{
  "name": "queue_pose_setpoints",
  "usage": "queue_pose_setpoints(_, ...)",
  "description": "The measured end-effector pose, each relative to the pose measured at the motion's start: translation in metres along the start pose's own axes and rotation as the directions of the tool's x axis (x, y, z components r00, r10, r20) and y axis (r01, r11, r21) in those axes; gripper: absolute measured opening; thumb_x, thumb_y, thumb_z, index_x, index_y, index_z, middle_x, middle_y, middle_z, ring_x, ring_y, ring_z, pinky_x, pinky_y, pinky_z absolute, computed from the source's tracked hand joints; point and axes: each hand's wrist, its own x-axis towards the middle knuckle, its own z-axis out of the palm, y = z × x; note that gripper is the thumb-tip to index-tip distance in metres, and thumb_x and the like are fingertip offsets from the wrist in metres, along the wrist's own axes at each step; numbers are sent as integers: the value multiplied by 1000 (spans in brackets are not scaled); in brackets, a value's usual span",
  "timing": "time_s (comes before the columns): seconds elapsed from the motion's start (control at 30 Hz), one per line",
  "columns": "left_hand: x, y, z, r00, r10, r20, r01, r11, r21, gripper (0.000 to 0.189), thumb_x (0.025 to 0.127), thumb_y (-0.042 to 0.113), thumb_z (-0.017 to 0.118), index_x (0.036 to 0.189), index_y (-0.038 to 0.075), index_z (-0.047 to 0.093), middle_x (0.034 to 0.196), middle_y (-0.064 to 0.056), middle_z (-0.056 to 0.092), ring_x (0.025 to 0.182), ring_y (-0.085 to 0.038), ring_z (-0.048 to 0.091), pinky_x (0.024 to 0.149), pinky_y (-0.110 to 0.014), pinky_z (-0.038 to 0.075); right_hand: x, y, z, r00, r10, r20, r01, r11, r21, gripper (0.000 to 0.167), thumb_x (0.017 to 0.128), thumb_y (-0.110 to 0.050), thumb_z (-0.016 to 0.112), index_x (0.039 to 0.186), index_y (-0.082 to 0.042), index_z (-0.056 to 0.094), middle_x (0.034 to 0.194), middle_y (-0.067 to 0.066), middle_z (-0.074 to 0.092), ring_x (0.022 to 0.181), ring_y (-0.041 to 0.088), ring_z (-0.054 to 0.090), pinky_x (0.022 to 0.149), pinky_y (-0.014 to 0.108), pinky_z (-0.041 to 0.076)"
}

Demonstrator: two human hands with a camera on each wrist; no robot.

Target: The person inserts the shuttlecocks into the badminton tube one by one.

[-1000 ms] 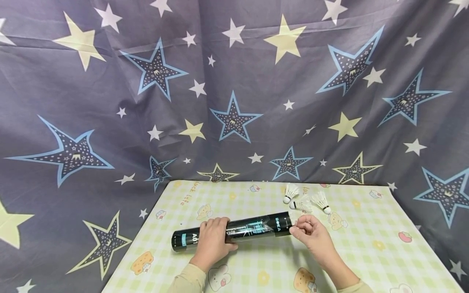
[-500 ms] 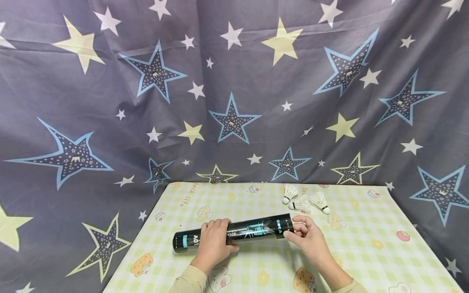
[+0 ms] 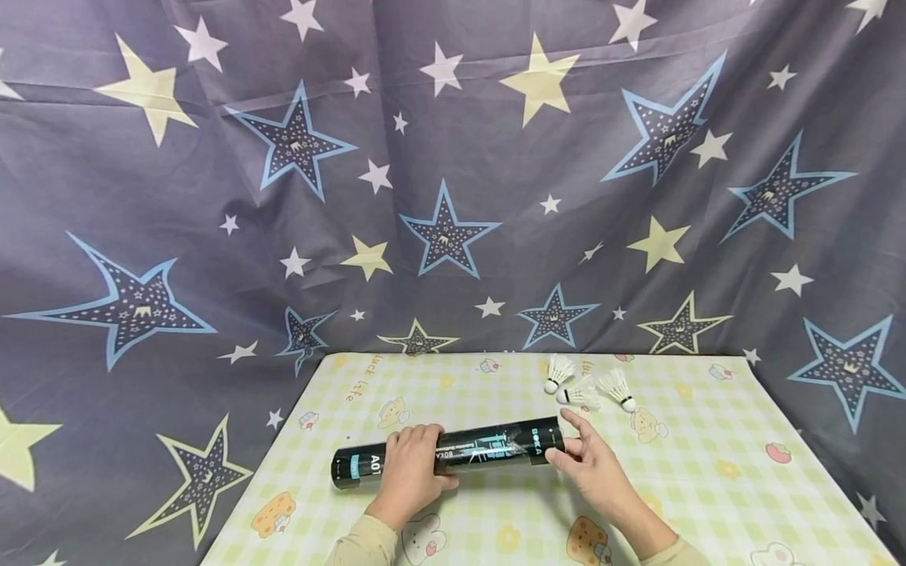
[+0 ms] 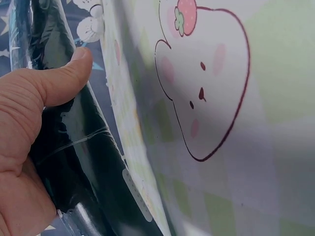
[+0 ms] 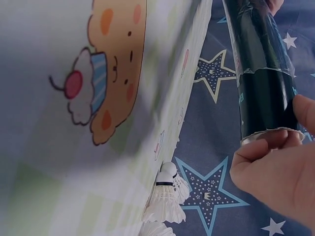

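A long black shuttlecock tube (image 3: 488, 444) with blue and white print lies slanted across my front, its right end higher than its left. My left hand (image 3: 413, 465) grips it left of the middle; in the left wrist view, the thumb (image 4: 69, 81) lies along its dark, shiny side. My right hand (image 3: 591, 472) is at the tube's right end. There the right wrist view shows the thumb (image 5: 305, 112) against the outer wall and curled fingers (image 5: 253, 152) at the open mouth, some tips hidden inside. What those tips hold I cannot tell.
Three white feather shuttlecocks (image 3: 618, 389) lie behind my right hand, near the back of the table. A green-checked cloth (image 3: 488, 519) with cartoon prints covers the tabletop. A grey curtain (image 3: 453, 306) with stars hangs right behind it.
My right fingers were bunched just outside the tube's mouth. They have moved in to it, the thumb shifting onto the near wall and the index finger straightening. My left hand keeps its grip.
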Motion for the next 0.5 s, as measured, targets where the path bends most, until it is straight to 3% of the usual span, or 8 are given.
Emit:
queue_pose_setpoints(0.2, 0, -1, 2, 1000, 11, -10, -11, 1000, 5, 83, 64, 50, 103, 130, 16, 66, 120, -6, 73, 112, -30, 64, 100, -54, 45, 1, 2, -5, 994, -36, 106, 35, 999, 10, 92, 106, -17, 67, 171, 0, 4, 128, 26, 75, 104, 2, 71, 93, 17, 50)
queue_pose_setpoints(0.5, 0, -1, 3, 1000, 21, -16, -21, 1000, 14, 84, 62, 50, 103, 129, 16, 66, 118, -4, 73, 109, -28, 64, 99, -53, 45, 1, 5, -7, 990, -32, 137, 28, 999, 33, 95, 106, -17, 66, 170, 1, -1, 129, 26, 74, 107, 1, 72, 93, 16, 51)
